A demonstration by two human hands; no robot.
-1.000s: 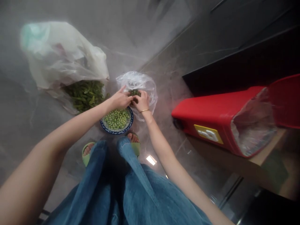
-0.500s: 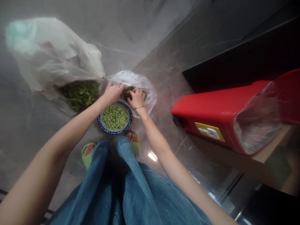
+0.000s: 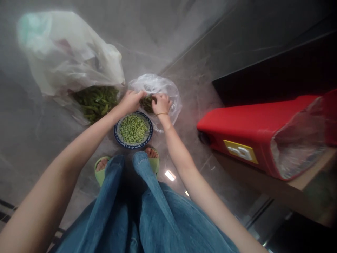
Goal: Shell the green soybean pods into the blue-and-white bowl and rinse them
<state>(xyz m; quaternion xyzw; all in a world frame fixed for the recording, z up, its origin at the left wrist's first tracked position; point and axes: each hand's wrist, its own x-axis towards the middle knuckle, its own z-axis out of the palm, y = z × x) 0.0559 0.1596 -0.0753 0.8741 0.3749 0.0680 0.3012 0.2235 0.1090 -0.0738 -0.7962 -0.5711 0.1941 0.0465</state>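
A clear plastic bag lies spread on the floor with dark green-brown pods in its middle. My left hand is closed at the bag's left side, its fingertips at the plastic beside the pods. Over the same pods, my right hand curls its fingers down and closes on some of them; its fingertips are partly hidden. Just below my hands stands a blue-rimmed bowl with shelled green beans. A larger whitish plastic bag lies to the left, its mouth showing many green bean pods.
On the right, a red bin with a yellow label and a clear liner lies along a wooden-looking ledge. My feet in green slippers are close below the bowl. A dark wall panel borders the grey tiled floor.
The whole view has shifted slightly, so the bags and bowl appear a little further right. My hands remain at the clear bag, with the right fingers slightly more curled over the pods.
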